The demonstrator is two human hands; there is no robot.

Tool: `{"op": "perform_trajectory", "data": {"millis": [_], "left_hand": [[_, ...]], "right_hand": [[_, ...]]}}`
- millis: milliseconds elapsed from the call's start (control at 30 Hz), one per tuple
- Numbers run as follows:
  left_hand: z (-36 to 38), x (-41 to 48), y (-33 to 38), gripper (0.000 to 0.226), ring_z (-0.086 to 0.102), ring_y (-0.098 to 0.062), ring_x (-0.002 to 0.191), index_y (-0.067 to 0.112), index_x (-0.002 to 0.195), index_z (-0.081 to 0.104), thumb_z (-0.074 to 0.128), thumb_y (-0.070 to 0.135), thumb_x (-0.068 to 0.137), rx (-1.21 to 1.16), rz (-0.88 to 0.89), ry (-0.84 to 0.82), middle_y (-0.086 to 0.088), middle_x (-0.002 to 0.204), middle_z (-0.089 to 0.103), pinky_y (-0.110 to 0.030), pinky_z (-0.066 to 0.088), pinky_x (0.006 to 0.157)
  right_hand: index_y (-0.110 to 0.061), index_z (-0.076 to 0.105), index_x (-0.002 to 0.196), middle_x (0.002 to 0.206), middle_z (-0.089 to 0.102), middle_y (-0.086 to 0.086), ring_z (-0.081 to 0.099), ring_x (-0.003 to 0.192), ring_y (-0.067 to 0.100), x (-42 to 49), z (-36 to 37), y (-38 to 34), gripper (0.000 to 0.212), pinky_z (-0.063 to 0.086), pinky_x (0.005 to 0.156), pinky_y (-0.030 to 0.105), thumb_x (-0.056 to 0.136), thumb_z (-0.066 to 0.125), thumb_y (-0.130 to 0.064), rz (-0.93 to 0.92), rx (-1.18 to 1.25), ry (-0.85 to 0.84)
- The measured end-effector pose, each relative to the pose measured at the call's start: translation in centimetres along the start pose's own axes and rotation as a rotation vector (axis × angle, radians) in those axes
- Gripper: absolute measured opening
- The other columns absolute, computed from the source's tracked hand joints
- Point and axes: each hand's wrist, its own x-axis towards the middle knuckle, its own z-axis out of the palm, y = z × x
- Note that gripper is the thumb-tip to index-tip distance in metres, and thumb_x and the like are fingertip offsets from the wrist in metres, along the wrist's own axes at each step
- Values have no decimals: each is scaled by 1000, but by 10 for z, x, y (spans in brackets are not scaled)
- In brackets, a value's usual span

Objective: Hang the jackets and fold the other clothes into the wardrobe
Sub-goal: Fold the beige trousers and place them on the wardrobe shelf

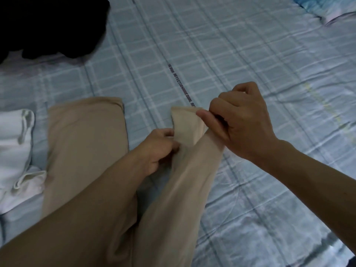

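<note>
Folding beige trousers, centre frame; pinching one leg's hem in fingers of left hand and right hand; next needs laying it over the other leg.

Left hand and right hand at the hem of beige trousers, blue checked bedsheet beneath

The checked bedspread lies open beyond and to the right of the right hand, a wide stretch where a hand could pass freely. The left side is crowded: the beige trousers spread one leg flat, with a white garment just beside it and a black garment heaped at the far left corner. The other leg, gripped by both the right hand and the left hand, bars the middle; only a narrow wedge of sheet shows between the legs. A pale bundle, perhaps a pillow, fills the far right corner.
</note>
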Motion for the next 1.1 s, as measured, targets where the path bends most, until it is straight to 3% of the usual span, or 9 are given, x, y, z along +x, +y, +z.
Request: {"op": "perform_trajectory", "data": {"millis": [100, 233, 367, 500, 600, 700, 833, 1000, 1100], "left_hand": [[-1, 0, 5, 33, 63, -15, 60, 12, 95, 73, 53, -10, 82, -184, -24, -115, -8, 76, 69, -27, 53, 57], [-14, 11, -11, 18, 68, -21, 85, 25, 96, 65, 56, 12, 88, 311, 220, 607, 4, 89, 70, -39, 58, 80], [-22, 19, -10, 11, 68, -19, 82, 25, 85, 69, 63, 34, 86, 331, 346, 467, 7, 84, 71, -37, 54, 78], [-15, 25, -5, 55, 63, -11, 97, 29, 112, 63, 63, 63, 68, 454, 317, 349, 9, 110, 66, -28, 46, 83], [-2, 29, -2, 85, 61, -14, 99, 25, 119, 50, 71, 75, 54, 551, 183, 304, 9, 114, 58, -28, 48, 78], [13, 37, 12, 93, 55, -13, 87, 24, 113, 43, 73, 78, 42, 605, 130, 305, 9, 105, 52, -21, 38, 56], [33, 52, 30, 90, 52, -15, 93, 22, 145, 29, 81, 38, 73, 525, 147, 227, 2, 127, 50, -20, 38, 57], [46, 50, 52, 68, 71, -22, 85, 29, 136, 44, 63, -3, 79, 164, 376, 63, -5, 107, 73, -30, 59, 72], [47, 51, 56, 65, 69, -21, 100, 28, 136, 46, 62, -4, 82, 130, 381, 118, -1, 113, 69, -43, 58, 88]], "right_hand": [[-10, 58, 66, 57, 50, 3, 46, 51, 22, 12, 2, -3, 38, 42, 76, 42, 99, 61, -29, -57, -9, 64], [-13, 70, 93, 89, 64, 6, 61, 87, 27, 23, 30, -16, 32, 38, 92, 43, 98, 55, -40, -7, 18, -187], [-15, 53, 137, 136, 51, 13, 50, 123, 32, 9, 50, -8, 40, 34, 102, 44, 100, 50, -32, 505, 97, -354], [-11, 43, 137, 136, 46, 21, 51, 119, 41, -29, 41, 18, 46, 43, 97, 47, 98, 50, -34, 1041, 24, -589], [-3, 50, 124, 118, 61, 19, 61, 102, 35, -48, 37, 22, 58, 50, 77, 38, 90, 60, -49, 1361, 176, -784], [-3, 58, 111, 96, 69, 14, 69, 84, 27, -46, 47, 23, 60, 59, 67, 39, 78, 74, -50, 1473, 386, -700], [-2, 49, 130, 116, 64, 18, 68, 97, 31, -40, 65, 14, 68, 61, 77, 46, 73, 82, -23, 1624, 727, -474], [-23, 55, 112, 86, 66, -13, 66, 74, 2, -36, 47, 14, 43, 49, 54, 13, 74, 74, -19, 1224, 623, -6], [-27, 54, 112, 89, 66, -13, 66, 80, 6, -38, 41, 26, 43, 50, 57, 13, 75, 73, -15, 1164, 576, 14]]}}
